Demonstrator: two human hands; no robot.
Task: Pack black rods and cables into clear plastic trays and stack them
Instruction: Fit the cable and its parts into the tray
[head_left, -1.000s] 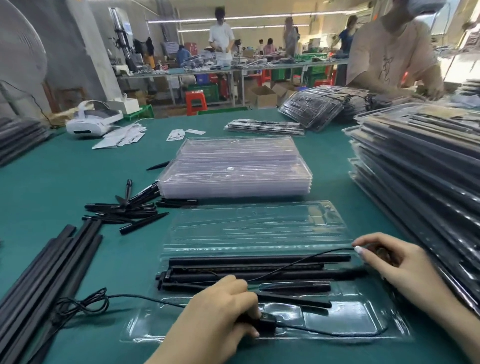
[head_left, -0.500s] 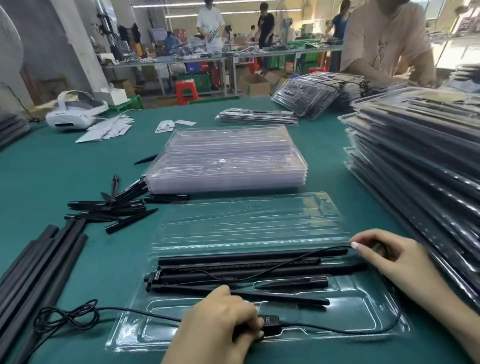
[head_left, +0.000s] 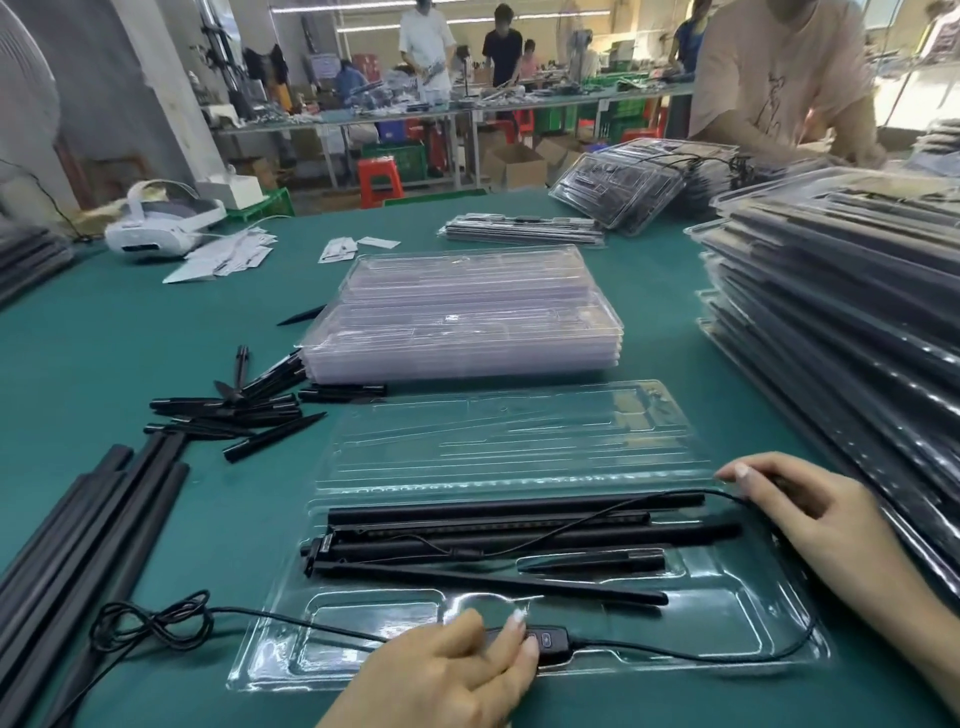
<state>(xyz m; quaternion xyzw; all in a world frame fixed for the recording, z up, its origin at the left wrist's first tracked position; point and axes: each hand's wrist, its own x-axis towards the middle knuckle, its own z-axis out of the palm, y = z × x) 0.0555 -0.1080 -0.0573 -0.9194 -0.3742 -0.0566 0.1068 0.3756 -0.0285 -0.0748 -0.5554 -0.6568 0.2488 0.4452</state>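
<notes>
An open clear tray (head_left: 727, 613) lies on the green table (head_left: 104, 353) at 6 o'clock, its hinged lid (head_left: 509, 436) folded flat toward 12. The tray is thin, glossy, moulded plastic with long grooves and rounded pockets. Several matt black rods (head_left: 514, 519) lie side by side in the grooves across its upper half; one thin tapered rod (head_left: 493, 582) lies slightly askew below them.

A thin black cable (head_left: 675, 652) runs along the tray's near edge, curves up round its right end and crosses back over the rods. On it sits a small black switch box (head_left: 545, 638) with buttons. The cable's loose end lies in a tangle (head_left: 150, 623) on the table at 8 o'clock.

The left hand (head_left: 447, 670), at 6 o'clock, has its fingers curled down with the tips pressing the cable just beside the switch box. The right hand (head_left: 810, 509), at 4 o'clock, rests on the tray's right end, fingers bent; it seems to pinch the cable there, though the grip is partly hidden.

A stack of empty trays (head_left: 467, 322) stands at 12 o'clock. Packed trays (head_left: 841, 291) are piled at 2 o'clock. Short black spikes (head_left: 234, 410) lie scattered at 10, and long loose rods (head_left: 78, 545) at 8.
</notes>
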